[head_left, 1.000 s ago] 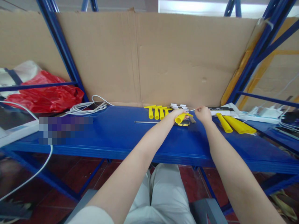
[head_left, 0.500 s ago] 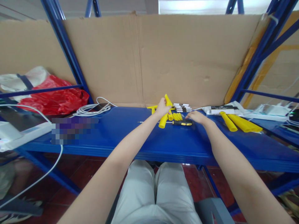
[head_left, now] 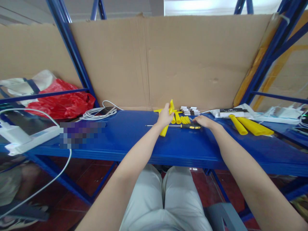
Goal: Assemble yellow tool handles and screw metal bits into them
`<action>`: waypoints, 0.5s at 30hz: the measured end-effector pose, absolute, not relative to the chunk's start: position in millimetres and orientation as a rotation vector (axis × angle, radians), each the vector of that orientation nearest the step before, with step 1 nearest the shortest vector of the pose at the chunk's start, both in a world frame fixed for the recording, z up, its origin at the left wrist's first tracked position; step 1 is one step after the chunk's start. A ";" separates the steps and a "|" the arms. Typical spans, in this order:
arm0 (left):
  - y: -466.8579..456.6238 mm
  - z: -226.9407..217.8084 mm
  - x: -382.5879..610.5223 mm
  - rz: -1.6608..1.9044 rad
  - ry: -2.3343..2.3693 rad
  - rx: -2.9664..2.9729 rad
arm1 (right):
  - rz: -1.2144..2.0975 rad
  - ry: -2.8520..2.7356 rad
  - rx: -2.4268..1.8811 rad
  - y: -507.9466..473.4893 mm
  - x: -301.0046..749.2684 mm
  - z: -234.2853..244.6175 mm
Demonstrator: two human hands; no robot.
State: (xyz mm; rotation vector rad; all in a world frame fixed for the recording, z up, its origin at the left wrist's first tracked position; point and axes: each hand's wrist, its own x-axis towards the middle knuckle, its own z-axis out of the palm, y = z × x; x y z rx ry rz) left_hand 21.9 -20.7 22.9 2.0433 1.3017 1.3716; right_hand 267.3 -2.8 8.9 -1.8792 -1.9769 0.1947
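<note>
My left hand (head_left: 165, 117) is closed round a long yellow plastic handle (head_left: 167, 118), held tilted above the blue shelf (head_left: 134, 138). My right hand (head_left: 204, 121) lies on the black-and-yellow grip of a screwdriver (head_left: 190, 126), whose thin metal shaft runs left along the shelf under the left hand. Several more yellow handles (head_left: 179, 118) lie in a row just behind both hands. A small stack of white and black strips (head_left: 190, 110) sits behind them against the cardboard.
Larger yellow tubes (head_left: 250, 125) lie to the right, beside a white packet (head_left: 228, 113). A coiled white cable (head_left: 96, 113) and a red plastic bag (head_left: 60, 101) are at the left. Cardboard (head_left: 168, 61) walls the back; blue rack posts (head_left: 72, 57) stand either side.
My left hand lifted a yellow handle off the shelf and shifted it left. My right hand dropped from a pinch near the strips onto the screwdriver grip.
</note>
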 end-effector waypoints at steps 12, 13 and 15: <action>-28.8 24.2 23.4 1.324 1.318 2.158 | 0.392 -1.967 -1.867 -18.6 256.1 20.1; -28.6 24.1 23.3 1.322 1.321 2.158 | 0.384 -1.986 -1.871 -16.8 256.3 18.8; -28.1 23.9 23.1 1.320 1.325 2.156 | 0.325 -2.036 -1.875 -11.4 257.4 14.8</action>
